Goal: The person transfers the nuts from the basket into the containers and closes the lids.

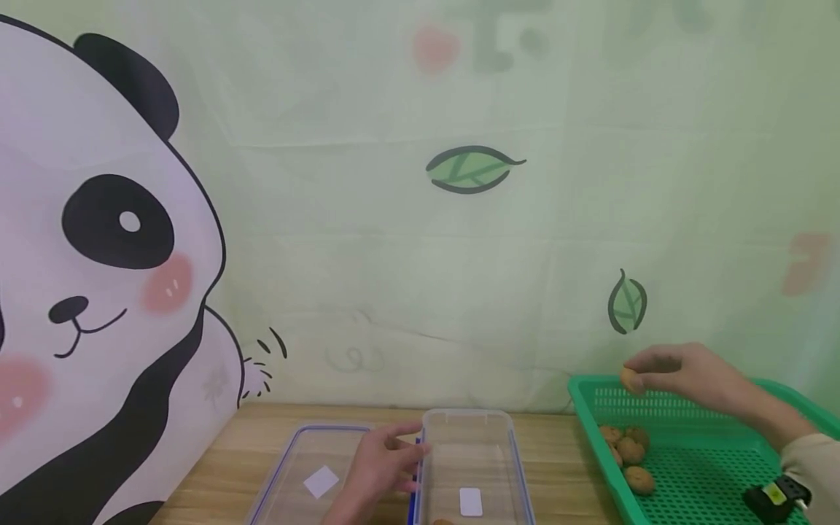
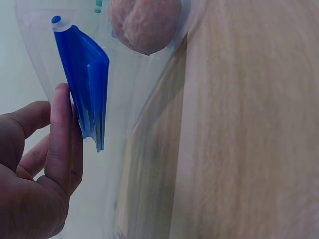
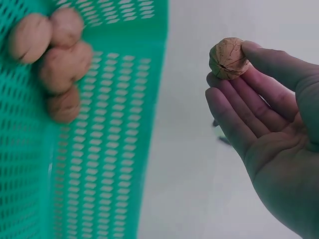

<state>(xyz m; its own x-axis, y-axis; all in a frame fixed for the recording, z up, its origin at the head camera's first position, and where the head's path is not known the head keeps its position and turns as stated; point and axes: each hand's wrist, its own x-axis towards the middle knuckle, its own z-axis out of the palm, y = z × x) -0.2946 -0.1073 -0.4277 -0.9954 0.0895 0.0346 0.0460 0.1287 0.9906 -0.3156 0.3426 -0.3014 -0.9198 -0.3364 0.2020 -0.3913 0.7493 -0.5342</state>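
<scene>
My right hand [image 1: 698, 379] pinches a walnut [image 3: 229, 58] between thumb and fingertips, above the left part of a green plastic basket [image 1: 590, 430]. Several more walnuts [image 1: 631, 450] lie in the basket's left side. My left hand [image 1: 387, 463] touches the left wall of a clear plastic container [image 1: 469, 445] with its fingers fairly straight. In the left wrist view those fingers [image 2: 60, 134] lie against a blue latch [image 2: 87, 74] on the container's side. A walnut [image 2: 144, 22] sits inside the container, mostly cut off at the bottom of the head view.
A clear lid [image 1: 295, 474] with a blue-edged rim and a white label lies on the wooden table [image 1: 558, 459], left of the container. Behind the table hangs a pale green backdrop [image 1: 367, 277] with a panda drawing. A small black device [image 1: 774, 499] is at my right wrist.
</scene>
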